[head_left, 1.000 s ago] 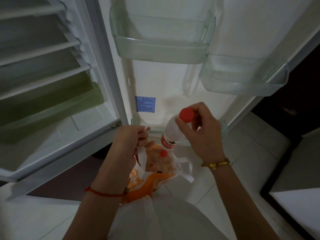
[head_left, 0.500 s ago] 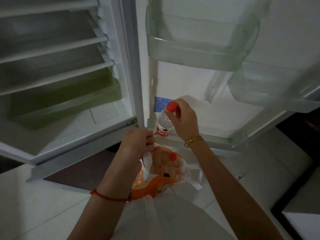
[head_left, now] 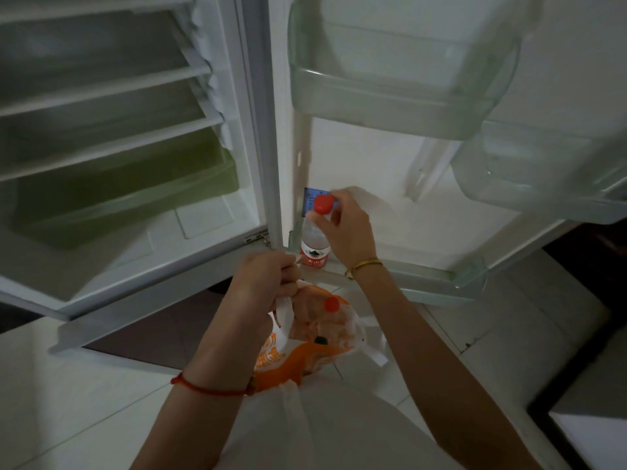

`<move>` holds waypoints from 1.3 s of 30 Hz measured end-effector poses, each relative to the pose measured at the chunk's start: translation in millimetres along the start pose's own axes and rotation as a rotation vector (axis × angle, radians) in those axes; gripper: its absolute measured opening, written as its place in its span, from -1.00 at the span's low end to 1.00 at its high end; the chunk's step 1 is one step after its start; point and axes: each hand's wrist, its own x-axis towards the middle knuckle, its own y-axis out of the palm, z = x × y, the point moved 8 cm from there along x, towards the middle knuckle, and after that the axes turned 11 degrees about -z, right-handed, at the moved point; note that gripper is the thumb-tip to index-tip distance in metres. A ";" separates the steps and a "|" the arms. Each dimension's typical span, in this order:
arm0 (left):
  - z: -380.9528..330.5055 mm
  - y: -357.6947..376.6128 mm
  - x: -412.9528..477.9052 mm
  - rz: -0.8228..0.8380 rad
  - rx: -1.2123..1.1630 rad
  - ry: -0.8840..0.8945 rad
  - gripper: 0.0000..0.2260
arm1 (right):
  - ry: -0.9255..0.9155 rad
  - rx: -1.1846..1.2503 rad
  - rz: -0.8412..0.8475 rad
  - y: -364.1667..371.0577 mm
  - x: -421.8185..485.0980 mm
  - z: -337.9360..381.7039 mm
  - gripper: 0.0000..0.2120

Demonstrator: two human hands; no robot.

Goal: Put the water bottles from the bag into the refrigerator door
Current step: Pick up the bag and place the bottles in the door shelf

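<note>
My right hand (head_left: 349,228) grips a clear water bottle (head_left: 314,244) with a red cap and red label by its neck. The bottle stands upright at the left end of the refrigerator door's bottom shelf (head_left: 437,281). My left hand (head_left: 268,276) is closed on the white handles of an orange and white plastic bag (head_left: 305,351), which hangs just above the floor in front of the door. Inside the bag shows the red cap of another bottle (head_left: 331,304).
The open refrigerator door carries two more clear shelves, one at the top (head_left: 390,103) and one at the right (head_left: 529,184). At the left are the refrigerator's wire shelves and a green drawer (head_left: 129,195). The floor is white tile (head_left: 68,401).
My right hand has carried the bottle forward and down from above the bag to the left end of the bottom door shelf. The left hand has kept hold of the bag.
</note>
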 end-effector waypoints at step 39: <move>-8.8 -11.0 -25.6 0.049 -0.028 0.063 -0.79 | 0.260 -0.317 0.101 -10.7 -130.9 -69.4 -0.57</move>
